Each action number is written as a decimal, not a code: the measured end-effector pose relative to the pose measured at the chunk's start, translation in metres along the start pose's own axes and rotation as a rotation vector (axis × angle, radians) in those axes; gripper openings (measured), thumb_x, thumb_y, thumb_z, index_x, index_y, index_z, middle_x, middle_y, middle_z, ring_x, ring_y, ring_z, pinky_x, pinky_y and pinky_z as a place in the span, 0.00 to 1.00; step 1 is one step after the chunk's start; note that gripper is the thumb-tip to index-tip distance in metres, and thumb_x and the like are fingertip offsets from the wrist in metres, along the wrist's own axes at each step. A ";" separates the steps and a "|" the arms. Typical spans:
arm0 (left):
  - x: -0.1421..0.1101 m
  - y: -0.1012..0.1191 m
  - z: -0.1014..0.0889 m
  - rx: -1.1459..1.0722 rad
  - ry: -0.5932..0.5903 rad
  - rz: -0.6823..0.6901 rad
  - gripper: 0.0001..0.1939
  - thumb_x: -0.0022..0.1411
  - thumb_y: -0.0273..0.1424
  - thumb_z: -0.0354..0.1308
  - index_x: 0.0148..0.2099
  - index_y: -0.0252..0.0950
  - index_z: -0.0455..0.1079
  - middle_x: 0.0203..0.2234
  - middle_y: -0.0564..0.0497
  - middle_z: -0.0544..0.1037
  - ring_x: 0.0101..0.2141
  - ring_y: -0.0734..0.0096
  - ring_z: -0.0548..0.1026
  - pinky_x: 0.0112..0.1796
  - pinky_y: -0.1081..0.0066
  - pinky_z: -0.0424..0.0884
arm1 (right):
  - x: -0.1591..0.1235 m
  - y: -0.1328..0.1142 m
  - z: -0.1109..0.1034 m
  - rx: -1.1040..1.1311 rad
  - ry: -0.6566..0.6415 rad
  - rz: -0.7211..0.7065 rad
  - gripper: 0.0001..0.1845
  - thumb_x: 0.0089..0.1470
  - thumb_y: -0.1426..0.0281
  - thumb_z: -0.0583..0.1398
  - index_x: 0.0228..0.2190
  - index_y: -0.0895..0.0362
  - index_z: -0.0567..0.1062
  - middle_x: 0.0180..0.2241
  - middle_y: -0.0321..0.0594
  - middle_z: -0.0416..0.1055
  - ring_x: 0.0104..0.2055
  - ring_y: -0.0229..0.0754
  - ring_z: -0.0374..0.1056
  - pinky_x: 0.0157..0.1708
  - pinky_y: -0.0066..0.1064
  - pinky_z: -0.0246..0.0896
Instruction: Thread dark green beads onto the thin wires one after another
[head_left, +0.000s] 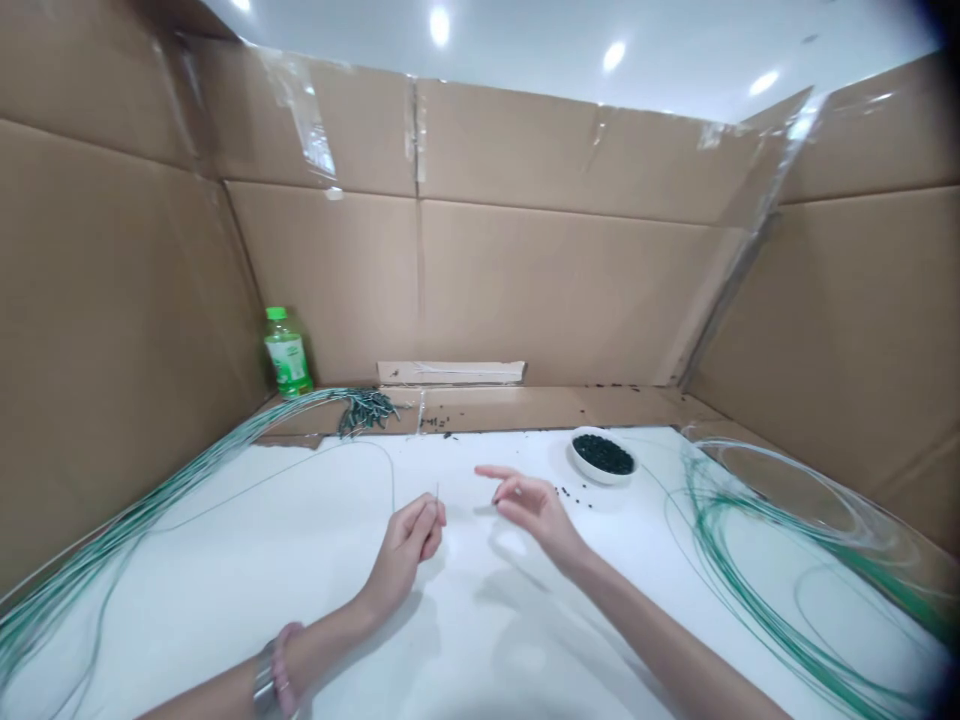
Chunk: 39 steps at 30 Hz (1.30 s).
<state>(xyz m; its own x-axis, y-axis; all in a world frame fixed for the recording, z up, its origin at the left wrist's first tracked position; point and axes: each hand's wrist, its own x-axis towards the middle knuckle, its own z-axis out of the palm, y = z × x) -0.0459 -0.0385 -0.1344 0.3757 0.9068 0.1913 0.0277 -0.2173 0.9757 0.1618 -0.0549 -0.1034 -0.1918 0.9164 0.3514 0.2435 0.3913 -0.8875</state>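
My left hand (417,532) is closed around a thin wire (393,478), whose short end stands up past the thumb and forefinger. From this fist the wire loops back to the left over the white tabletop. To its right, my right hand (536,508) hovers with the forefinger stretched out and the thumb and another finger brought together. A tiny dark spot shows at those fingertips; whether it is a bead cannot be made out. Behind my right hand is a white bowl (576,462) full of small black beads (604,453), with a few loose beads (577,497) beside it.
Long green wires (187,462) run along the left side, ending in a dark beaded bunch (366,410). Coiled green wire (720,550) lies at the right. A green bottle (288,355) stands in the back left corner. Cardboard walls (555,290) enclose the table (247,590).
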 end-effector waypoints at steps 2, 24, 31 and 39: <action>0.002 0.005 0.007 -0.066 0.039 -0.020 0.23 0.65 0.49 0.42 0.29 0.35 0.57 0.14 0.60 0.51 0.18 0.79 0.49 0.23 0.75 0.49 | -0.007 -0.006 0.027 0.145 -0.075 -0.021 0.16 0.56 0.59 0.60 0.32 0.61 0.74 0.48 0.45 0.71 0.51 0.44 0.67 0.51 0.43 0.63; -0.010 0.012 0.020 -0.278 -0.034 -0.099 0.11 0.56 0.37 0.60 0.33 0.32 0.71 0.28 0.52 0.70 0.33 0.73 0.67 0.38 0.74 0.61 | -0.026 0.002 0.041 -0.009 0.114 -0.132 0.09 0.56 0.67 0.61 0.31 0.61 0.75 0.33 0.38 0.75 0.39 0.37 0.72 0.41 0.35 0.69; -0.013 0.005 0.025 -0.396 -0.030 -0.234 0.17 0.51 0.41 0.65 0.27 0.31 0.70 0.19 0.54 0.67 0.25 0.77 0.65 0.31 0.74 0.62 | -0.029 -0.008 0.038 -0.304 0.169 -0.381 0.07 0.53 0.78 0.60 0.31 0.55 0.78 0.29 0.38 0.77 0.35 0.40 0.71 0.37 0.35 0.68; -0.010 0.005 0.023 -0.430 -0.021 -0.256 0.17 0.45 0.41 0.69 0.28 0.30 0.75 0.25 0.50 0.73 0.27 0.77 0.69 0.31 0.75 0.67 | -0.030 -0.005 0.035 -0.411 0.134 -0.454 0.14 0.53 0.81 0.59 0.36 0.52 0.78 0.31 0.37 0.77 0.37 0.41 0.70 0.36 0.33 0.69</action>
<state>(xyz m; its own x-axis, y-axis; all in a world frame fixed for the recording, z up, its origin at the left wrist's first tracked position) -0.0280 -0.0574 -0.1337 0.4255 0.9031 -0.0583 -0.2608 0.1840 0.9477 0.1332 -0.0868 -0.1198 -0.2475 0.6437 0.7242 0.5168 0.7199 -0.4633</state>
